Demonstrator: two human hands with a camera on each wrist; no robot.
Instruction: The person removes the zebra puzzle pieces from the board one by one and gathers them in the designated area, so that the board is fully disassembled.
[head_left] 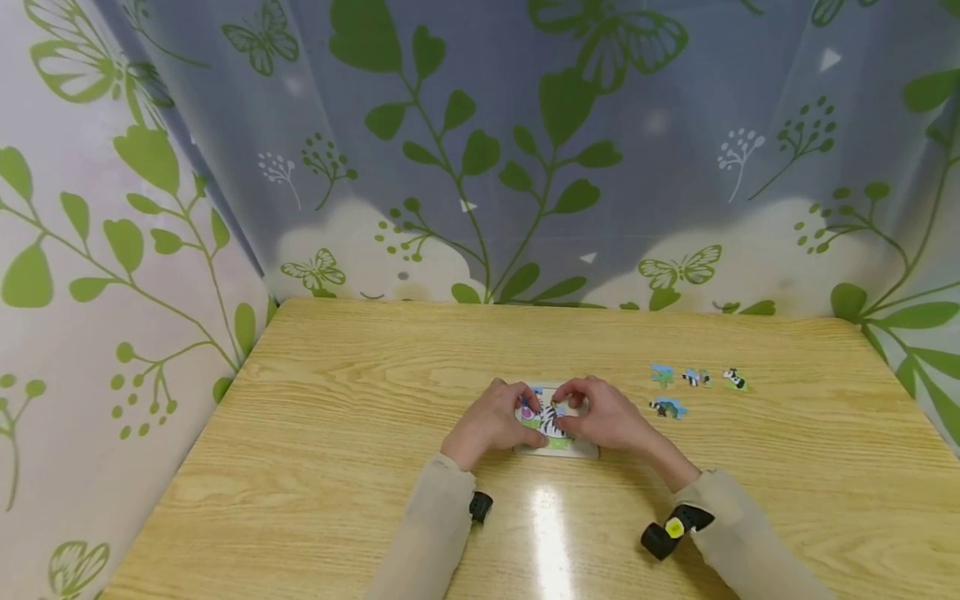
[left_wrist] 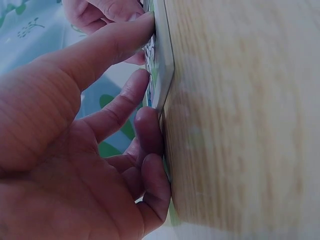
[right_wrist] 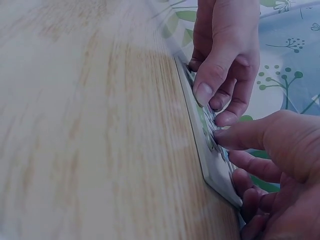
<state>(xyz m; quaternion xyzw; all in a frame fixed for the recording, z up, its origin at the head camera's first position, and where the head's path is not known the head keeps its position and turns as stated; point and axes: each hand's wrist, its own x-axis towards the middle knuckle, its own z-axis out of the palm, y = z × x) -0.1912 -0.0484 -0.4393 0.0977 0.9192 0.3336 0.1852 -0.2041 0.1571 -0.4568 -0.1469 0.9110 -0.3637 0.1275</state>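
Observation:
A small jigsaw puzzle board (head_left: pixel 581 451) with a pale frame lies on the table, part of its picture covered by fingers. Its assembled part includes a zebra piece (head_left: pixel 551 421) with black and white stripes above a strip of green. From the left, my left hand (head_left: pixel 491 421) spans the pictured part, with its thumb (left_wrist: pixel 115 42) pressing near the lower edge and the index finger touching higher up. My right hand (head_left: pixel 603 412) pinches the zebra piece at its right side, with thumb (right_wrist: pixel 240 136) and index finger bent toward each other. The other fingers rest beside the board.
To the right of the board lie several loose puzzle pieces: a blue and green one (head_left: pixel 662 375), a panda piece (head_left: pixel 735 379), a mixed one (head_left: pixel 696 377) and a darker one (head_left: pixel 667 407). Leaf-patterned curtains (head_left: pixel 480 167) stand behind the wooden table (head_left: pixel 337 400).

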